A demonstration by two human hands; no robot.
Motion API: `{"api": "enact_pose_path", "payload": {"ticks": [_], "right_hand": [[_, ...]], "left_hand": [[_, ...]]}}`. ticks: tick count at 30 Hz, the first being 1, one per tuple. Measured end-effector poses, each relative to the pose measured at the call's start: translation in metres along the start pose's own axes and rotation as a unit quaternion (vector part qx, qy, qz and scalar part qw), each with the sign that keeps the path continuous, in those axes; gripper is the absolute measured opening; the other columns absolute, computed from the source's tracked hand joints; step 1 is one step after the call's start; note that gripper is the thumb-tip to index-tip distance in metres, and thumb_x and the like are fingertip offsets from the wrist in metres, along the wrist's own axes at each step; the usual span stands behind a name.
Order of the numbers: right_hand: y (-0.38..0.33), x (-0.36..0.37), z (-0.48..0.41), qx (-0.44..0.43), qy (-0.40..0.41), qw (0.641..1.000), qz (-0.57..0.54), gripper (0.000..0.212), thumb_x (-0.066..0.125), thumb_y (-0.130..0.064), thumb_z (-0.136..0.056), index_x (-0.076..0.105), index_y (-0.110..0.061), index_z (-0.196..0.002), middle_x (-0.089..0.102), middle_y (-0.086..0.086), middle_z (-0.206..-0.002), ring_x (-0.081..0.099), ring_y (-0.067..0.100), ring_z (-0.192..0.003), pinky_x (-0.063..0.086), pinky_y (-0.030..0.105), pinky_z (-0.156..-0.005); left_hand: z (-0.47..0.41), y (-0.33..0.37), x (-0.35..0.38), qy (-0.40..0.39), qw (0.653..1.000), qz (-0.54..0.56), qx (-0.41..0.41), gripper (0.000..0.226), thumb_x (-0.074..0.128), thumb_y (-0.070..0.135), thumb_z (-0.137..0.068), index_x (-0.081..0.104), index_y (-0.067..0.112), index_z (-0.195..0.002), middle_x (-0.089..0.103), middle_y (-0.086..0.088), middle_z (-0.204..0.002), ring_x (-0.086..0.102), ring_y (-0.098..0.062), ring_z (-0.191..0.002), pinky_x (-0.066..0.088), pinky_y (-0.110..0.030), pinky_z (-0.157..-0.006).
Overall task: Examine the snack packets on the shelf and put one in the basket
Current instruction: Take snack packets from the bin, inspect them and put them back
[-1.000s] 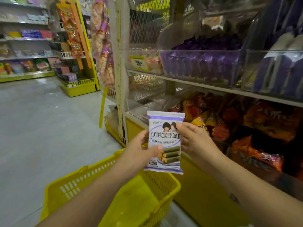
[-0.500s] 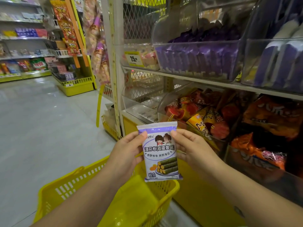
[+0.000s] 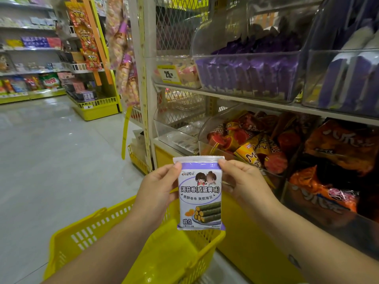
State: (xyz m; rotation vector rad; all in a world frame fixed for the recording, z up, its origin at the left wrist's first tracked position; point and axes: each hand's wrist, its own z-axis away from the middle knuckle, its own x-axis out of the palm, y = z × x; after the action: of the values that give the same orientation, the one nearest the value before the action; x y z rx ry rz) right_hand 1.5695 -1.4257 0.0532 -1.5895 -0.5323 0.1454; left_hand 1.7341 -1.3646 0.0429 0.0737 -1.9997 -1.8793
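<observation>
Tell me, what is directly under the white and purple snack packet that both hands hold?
The yellow plastic basket lies below the snack packet, which the left hand and right hand pinch at its top corners. The left forearm covers part of the basket's inside.

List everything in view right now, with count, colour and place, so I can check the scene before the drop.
basket: one, yellow, low centre of view
snack packet: one, white and purple, held upright above the basket
purple packets: many, purple, on the upper shelf
orange and red packets: many, orange and red, below that shelf
price tag: one, yellow, left end of that shelf
hanging snack strip: one, orange, aisle rack at upper left
left hand: one, pinches the packet's left edge
right hand: one, pinches the packet's right edge
</observation>
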Motion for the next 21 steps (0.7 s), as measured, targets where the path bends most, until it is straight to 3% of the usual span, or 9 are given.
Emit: {"api": "enact_pose_path", "payload": {"ticks": [4,6,7,10,12,14,17,21], "right_hand": [[0.001,-0.002,-0.001,0.024,-0.001,1.000,-0.006,0.032,0.058,-0.023,-0.091,0.072,-0.017,-0.063,0.074,0.008,-0.079,0.069,0.013,-0.071,0.052,0.019,-0.057],[-0.002,-0.002,0.000,0.041,-0.026,0.999,0.006,0.024,0.058,-0.027,-0.091,0.071,-0.017,-0.073,0.075,0.007,-0.085,0.070,0.012,-0.075,0.055,0.023,-0.062],[-0.003,-0.002,0.001,0.054,-0.054,0.997,0.023,0.021,0.058,-0.031,-0.089,0.070,-0.016,-0.082,0.075,0.005,-0.089,0.070,0.012,-0.079,0.056,0.026,-0.068],[-0.006,-0.007,0.004,0.132,-0.176,0.968,0.120,0.041,0.059,-0.042,-0.082,0.066,-0.015,-0.110,0.073,0.003,-0.107,0.069,0.017,-0.098,0.055,0.038,-0.087],[-0.006,-0.008,0.008,0.187,-0.227,0.946,0.136,0.041,0.060,-0.038,-0.080,0.065,-0.014,-0.114,0.071,0.006,-0.112,0.068,0.020,-0.102,0.055,0.040,-0.091],[-0.007,-0.010,0.007,0.212,-0.226,0.946,0.099,0.040,0.059,-0.034,-0.081,0.065,-0.012,-0.114,0.071,0.009,-0.113,0.068,0.020,-0.099,0.056,0.038,-0.088],[-0.008,-0.014,0.004,0.222,-0.180,0.957,0.041,0.035,0.057,-0.032,-0.084,0.067,-0.009,-0.110,0.071,0.012,-0.109,0.070,0.020,-0.092,0.057,0.037,-0.079],[-0.011,-0.017,0.001,0.211,-0.118,0.970,-0.006,0.030,0.050,-0.030,-0.094,0.068,-0.009,-0.106,0.072,0.012,-0.107,0.070,0.020,-0.091,0.060,0.034,-0.072]], "left_hand": [[0.001,0.002,0.003,0.025,0.999,-0.001,0.022,0.015,0.060,0.022,-0.089,0.069,0.011,-0.092,0.075,-0.013,-0.091,0.073,-0.020,-0.083,0.060,-0.030,-0.066],[-0.001,0.003,0.004,0.035,0.999,0.011,0.004,0.018,0.059,0.024,-0.091,0.067,0.007,-0.093,0.075,-0.013,-0.092,0.072,-0.020,-0.083,0.060,-0.033,-0.070],[-0.002,0.004,0.004,0.041,0.999,0.020,-0.005,0.020,0.059,0.024,-0.092,0.065,0.006,-0.095,0.075,-0.014,-0.093,0.071,-0.020,-0.083,0.060,-0.034,-0.071],[-0.007,0.011,0.003,0.049,0.996,0.070,-0.029,0.018,0.058,0.023,-0.094,0.062,0.005,-0.098,0.075,-0.012,-0.089,0.072,-0.018,-0.078,0.059,-0.035,-0.070],[-0.008,0.016,0.001,0.037,0.992,0.103,-0.057,0.017,0.057,0.023,-0.095,0.061,0.007,-0.100,0.076,-0.009,-0.087,0.073,-0.015,-0.075,0.059,-0.032,-0.060],[-0.008,0.018,0.000,0.007,0.990,0.102,-0.093,0.021,0.057,0.027,-0.093,0.063,0.009,-0.103,0.076,-0.009,-0.093,0.074,-0.015,-0.079,0.059,-0.029,-0.058],[-0.005,0.020,-0.005,-0.087,0.982,0.051,-0.161,0.037,0.063,0.034,-0.083,0.064,0.014,-0.114,0.073,-0.009,-0.108,0.072,-0.022,-0.096,0.060,-0.034,-0.066],[0.002,0.018,-0.010,-0.217,0.955,-0.045,-0.199,0.055,0.071,0.023,-0.076,0.054,0.021,-0.128,0.070,-0.008,-0.117,0.068,-0.021,-0.106,0.059,-0.034,-0.077]]}}
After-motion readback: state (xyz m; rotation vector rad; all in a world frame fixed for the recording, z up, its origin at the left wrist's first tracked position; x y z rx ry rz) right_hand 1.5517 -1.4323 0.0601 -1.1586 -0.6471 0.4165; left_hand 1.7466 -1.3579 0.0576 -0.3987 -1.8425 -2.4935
